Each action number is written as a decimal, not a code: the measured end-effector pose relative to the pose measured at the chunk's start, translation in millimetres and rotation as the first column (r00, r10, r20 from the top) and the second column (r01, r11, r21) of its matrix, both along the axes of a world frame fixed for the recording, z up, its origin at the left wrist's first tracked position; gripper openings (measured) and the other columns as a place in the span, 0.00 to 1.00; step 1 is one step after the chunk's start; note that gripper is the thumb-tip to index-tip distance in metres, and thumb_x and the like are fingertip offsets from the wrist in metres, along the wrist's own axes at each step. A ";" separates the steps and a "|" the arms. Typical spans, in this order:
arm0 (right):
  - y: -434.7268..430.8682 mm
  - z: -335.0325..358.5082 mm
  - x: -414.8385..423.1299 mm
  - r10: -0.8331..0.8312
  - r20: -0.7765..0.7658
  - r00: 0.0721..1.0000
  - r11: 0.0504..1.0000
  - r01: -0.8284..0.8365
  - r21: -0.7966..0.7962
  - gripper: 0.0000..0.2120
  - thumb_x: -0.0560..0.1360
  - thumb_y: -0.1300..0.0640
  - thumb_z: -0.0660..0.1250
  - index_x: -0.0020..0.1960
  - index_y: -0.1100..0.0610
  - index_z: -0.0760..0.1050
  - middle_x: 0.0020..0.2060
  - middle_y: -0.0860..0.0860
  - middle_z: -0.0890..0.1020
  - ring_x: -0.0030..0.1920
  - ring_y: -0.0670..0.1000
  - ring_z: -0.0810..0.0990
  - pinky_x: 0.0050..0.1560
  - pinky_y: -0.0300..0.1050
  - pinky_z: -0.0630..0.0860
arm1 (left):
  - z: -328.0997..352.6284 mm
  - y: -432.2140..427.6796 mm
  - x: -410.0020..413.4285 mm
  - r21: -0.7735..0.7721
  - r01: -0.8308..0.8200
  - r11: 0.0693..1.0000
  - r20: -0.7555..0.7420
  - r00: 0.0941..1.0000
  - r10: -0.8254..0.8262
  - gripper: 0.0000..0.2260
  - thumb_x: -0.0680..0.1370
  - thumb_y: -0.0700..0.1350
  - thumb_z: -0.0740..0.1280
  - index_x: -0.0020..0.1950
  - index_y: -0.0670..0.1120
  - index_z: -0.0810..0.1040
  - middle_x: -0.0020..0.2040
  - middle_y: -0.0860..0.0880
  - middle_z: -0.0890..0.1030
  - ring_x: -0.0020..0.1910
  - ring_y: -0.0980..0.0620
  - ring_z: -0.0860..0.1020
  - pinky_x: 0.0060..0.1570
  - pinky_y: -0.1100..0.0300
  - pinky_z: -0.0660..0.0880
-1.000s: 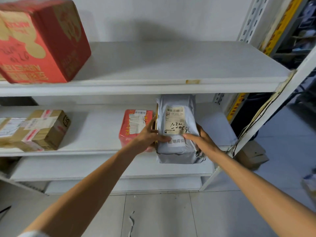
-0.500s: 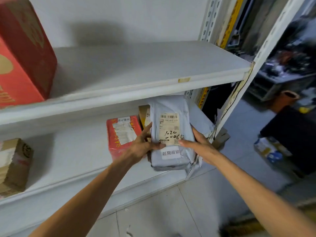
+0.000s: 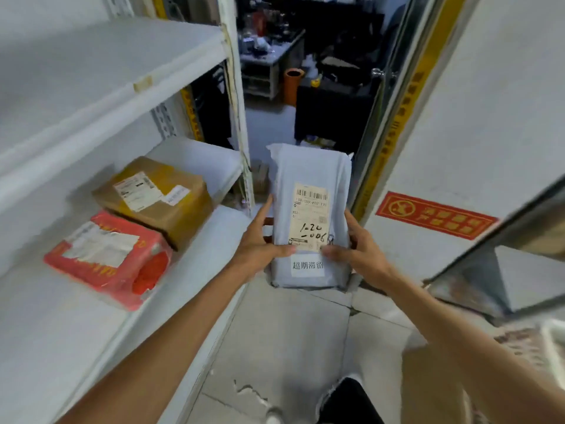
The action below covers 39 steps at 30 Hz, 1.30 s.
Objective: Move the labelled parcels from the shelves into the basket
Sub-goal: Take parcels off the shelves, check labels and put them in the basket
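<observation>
Grey parcel [image 3: 312, 175]: oblong, soft, wrinkled plastic mailer, held upright over the tiled floor [image 3: 275, 347], just beside the shelf end.
Label [image 3: 310, 218]: cream paper rectangle on the front, with a barcode and handwritten numbers.
Left hand [image 3: 260, 243]: grips the parcel's left edge, thumb across the front.
Right hand [image 3: 357, 252]: grips the right edge, thumb on the label's lower corner.
Shelf [image 3: 61, 332]: smooth white board bearing a red plastic-wrapped parcel [image 3: 107, 261] and a taped brown cardboard box [image 3: 156, 197].

One wide-angle camera, worn on the person's head, looks forward and down along both forearms. It is close to the shelves [image 3: 61, 332], whose right end fills the left of the picture, and faces the doorway [image 3: 269, 123] beyond. The floor [image 3: 275, 347] lies below, and the grey parcel [image 3: 312, 172] is at arm's reach.
</observation>
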State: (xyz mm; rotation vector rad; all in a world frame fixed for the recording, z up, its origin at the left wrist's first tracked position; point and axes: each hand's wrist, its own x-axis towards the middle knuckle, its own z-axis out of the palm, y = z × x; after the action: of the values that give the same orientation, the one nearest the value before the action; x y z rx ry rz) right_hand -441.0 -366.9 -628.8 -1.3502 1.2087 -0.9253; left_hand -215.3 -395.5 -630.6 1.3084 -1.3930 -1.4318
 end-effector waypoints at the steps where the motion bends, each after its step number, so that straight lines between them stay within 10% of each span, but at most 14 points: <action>1: 13.3 -1.4 -17.1 -0.083 0.008 0.996 0.996 0.083 0.018 0.42 0.72 0.69 0.72 0.77 0.49 0.55 0.59 0.55 0.81 0.57 0.53 0.82 0.52 0.50 0.81 | -0.6 -1.5 -19.5 -0.005 0.059 0.998 0.009 0.998 -0.059 0.49 0.66 0.36 0.78 0.77 0.60 0.55 0.61 0.51 0.75 0.59 0.48 0.77 0.56 0.53 0.77; 16: 233.6 -0.6 -207.3 -0.844 -0.011 0.536 0.536 0.844 -0.018 0.43 0.65 0.61 0.78 0.75 0.51 0.63 0.60 0.53 0.81 0.58 0.56 0.82 0.55 0.58 0.80 | -2.1 72.4 -322.5 -0.043 0.787 0.616 0.095 0.617 -0.781 0.48 0.64 0.32 0.77 0.77 0.54 0.57 0.65 0.45 0.72 0.62 0.49 0.74 0.57 0.49 0.77; 30: 318.9 -27.2 -292.5 -1.000 0.007 0.030 0.030 0.993 0.116 0.38 0.69 0.70 0.73 0.71 0.45 0.65 0.54 0.46 0.83 0.49 0.45 0.84 0.43 0.41 0.82 | -12.4 140.5 -500.2 0.063 0.977 0.201 0.122 0.193 -0.974 0.47 0.65 0.33 0.77 0.77 0.56 0.57 0.67 0.50 0.72 0.63 0.48 0.75 0.55 0.46 0.79; 39: 351.7 -50.3 -325.4 -0.886 -0.263 -0.382 -0.441 0.871 0.218 0.37 0.69 0.71 0.70 0.73 0.50 0.65 0.55 0.48 0.81 0.48 0.47 0.81 0.42 0.40 0.80 | -48.3 196.9 -594.3 0.153 0.978 -0.139 0.123 -0.158 -0.980 0.47 0.64 0.37 0.78 0.77 0.53 0.58 0.69 0.50 0.72 0.64 0.50 0.73 0.60 0.50 0.75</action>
State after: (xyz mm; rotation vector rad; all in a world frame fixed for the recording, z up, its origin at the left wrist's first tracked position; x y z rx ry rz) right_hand -766.4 -15.2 -679.1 0.6655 2.3892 -1.7110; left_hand -809.5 -198.7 -678.9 -0.0840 -2.8730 -2.2022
